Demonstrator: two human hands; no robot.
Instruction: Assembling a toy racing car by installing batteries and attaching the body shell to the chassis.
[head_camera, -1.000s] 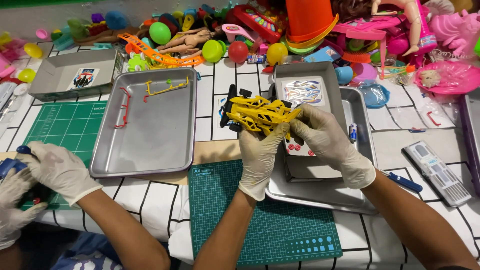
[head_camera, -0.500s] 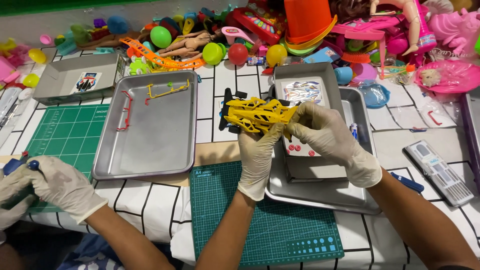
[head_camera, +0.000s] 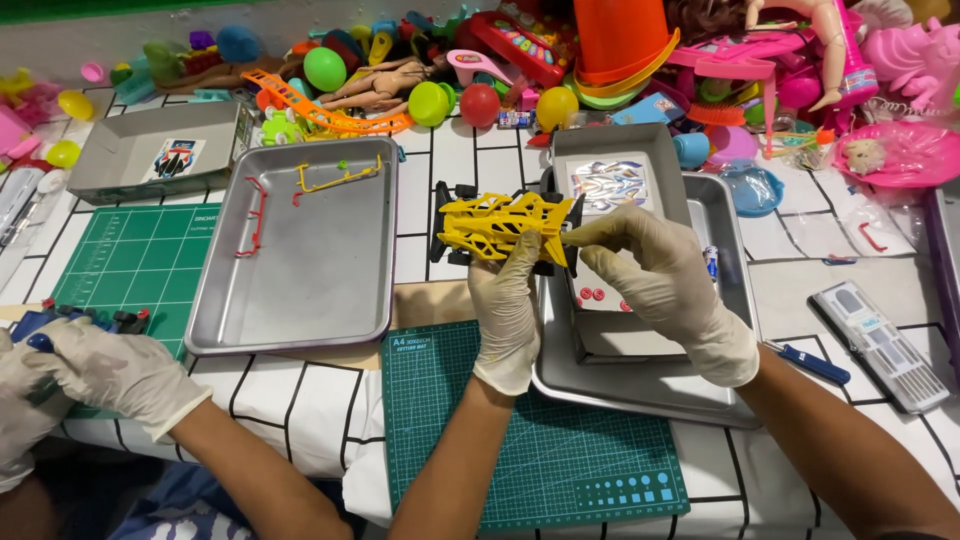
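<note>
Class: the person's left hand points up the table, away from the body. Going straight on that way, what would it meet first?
The left hand already grips the yellow toy car; beyond it, probably the red ball in the toy pile, though depth is unclear.

A yellow plastic toy car body (head_camera: 503, 225) sits near the centre of the frame, slightly above the middle. It is long and angular, with open slots and pointed fins, and lies roughly level with its length running left to right. Beneath it shows a black chassis with small black wheels (head_camera: 441, 250) at the left end. It is held up off the table, above the gap between two metal trays, gripped from below and at its right end.
</note>
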